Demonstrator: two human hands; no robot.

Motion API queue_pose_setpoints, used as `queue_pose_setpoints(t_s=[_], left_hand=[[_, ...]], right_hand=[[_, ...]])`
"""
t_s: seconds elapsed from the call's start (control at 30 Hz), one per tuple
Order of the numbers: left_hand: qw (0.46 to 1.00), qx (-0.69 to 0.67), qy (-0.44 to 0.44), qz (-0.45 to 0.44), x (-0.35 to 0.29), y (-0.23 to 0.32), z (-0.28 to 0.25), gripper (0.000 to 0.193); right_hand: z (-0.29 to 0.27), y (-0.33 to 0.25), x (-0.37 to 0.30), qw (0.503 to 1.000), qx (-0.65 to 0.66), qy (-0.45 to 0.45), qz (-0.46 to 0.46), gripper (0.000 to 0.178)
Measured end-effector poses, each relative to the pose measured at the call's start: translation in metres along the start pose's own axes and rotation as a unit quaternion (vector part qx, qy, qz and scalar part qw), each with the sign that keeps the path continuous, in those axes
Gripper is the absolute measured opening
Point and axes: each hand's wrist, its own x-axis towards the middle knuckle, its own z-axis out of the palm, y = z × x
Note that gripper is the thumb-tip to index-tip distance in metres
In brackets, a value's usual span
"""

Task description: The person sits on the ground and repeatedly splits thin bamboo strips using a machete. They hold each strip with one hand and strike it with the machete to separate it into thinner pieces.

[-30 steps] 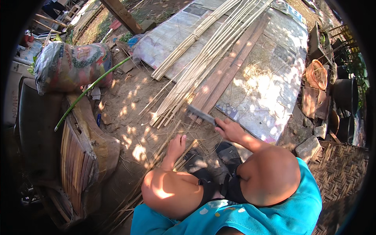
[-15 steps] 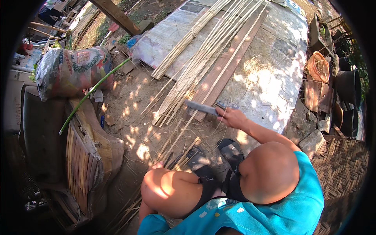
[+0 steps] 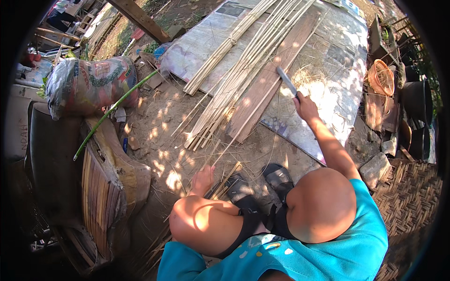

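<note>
Beside my raised left knee, my left hand (image 3: 203, 181) is closed on the near end of a thin bamboo strip (image 3: 224, 152). The strip slants away along the right side of a flat brown plank (image 3: 259, 96). My right hand (image 3: 307, 107) grips a grey-bladed knife (image 3: 287, 80), its blade pointing up and left over the plank's right edge. Left of the plank lies a spread of split bamboo strips (image 3: 229, 91), and beyond it a tied bundle of strips (image 3: 211, 65).
A worn pale sheet (image 3: 323, 61) lies beneath the plank and strips. On the left are a stuffed sack (image 3: 91, 86), a green stalk (image 3: 115, 112) and a wooden bench (image 3: 101, 201). An orange basket (image 3: 380, 78) stands right, above a woven mat (image 3: 408, 206).
My right hand has moved the knife away and to the right, extending the arm. My left hand has come up from behind the knee into fuller view with the strip.
</note>
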Motion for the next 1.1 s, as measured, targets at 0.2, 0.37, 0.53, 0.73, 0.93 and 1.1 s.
queue_pose_setpoints(t_s=[0.2, 0.37, 0.53, 0.73, 0.93, 1.1], left_hand=[[0.978, -0.207, -0.029, 0.023, 0.027, 0.004, -0.001, 0.052], [0.995, -0.061, 0.015, -0.073, -0.036, -0.033, 0.015, 0.046], [0.994, -0.066, 0.007, -0.086, -0.046, -0.055, 0.017, 0.049], [0.993, -0.072, 0.071, 0.062, 0.045, 0.039, 0.002, 0.045], [1.0, -0.005, 0.007, -0.008, -0.027, -0.034, 0.011, 0.045], [0.992, -0.123, 0.007, -0.008, -0.014, -0.013, -0.008, 0.049]], right_hand=[[0.005, -0.085, -0.068, 0.985, 0.046, -0.12, -0.111, 0.035], [0.029, -0.118, -0.103, 0.962, 0.081, -0.152, -0.213, 0.041], [0.002, -0.012, 0.013, 0.998, 0.015, -0.045, -0.039, 0.031], [0.043, -0.117, -0.125, 0.945, 0.09, -0.17, -0.265, 0.043], [-0.013, 0.05, 0.027, 0.999, -0.003, 0.02, 0.045, 0.031], [0.022, -0.065, -0.027, 0.985, 0.087, -0.043, -0.145, 0.03]])
